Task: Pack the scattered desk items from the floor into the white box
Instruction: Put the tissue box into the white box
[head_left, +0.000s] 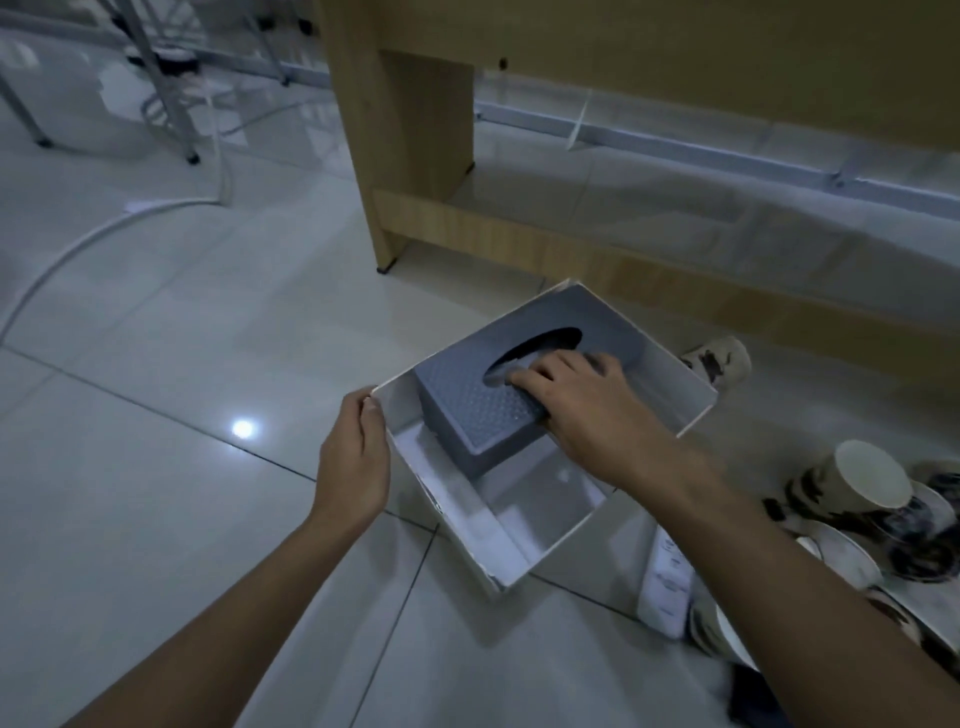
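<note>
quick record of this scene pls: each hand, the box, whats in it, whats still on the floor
left hand: grips the white box at its left corner
right hand: holds the grey tissue box from above
white box: open, on the tiled floor
in it: grey tissue box
still out: patterned paper cups, right of the box

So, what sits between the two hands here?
Head view: a wall of the white box and part of the grey tissue box lie between the left hand and the right hand.
</note>
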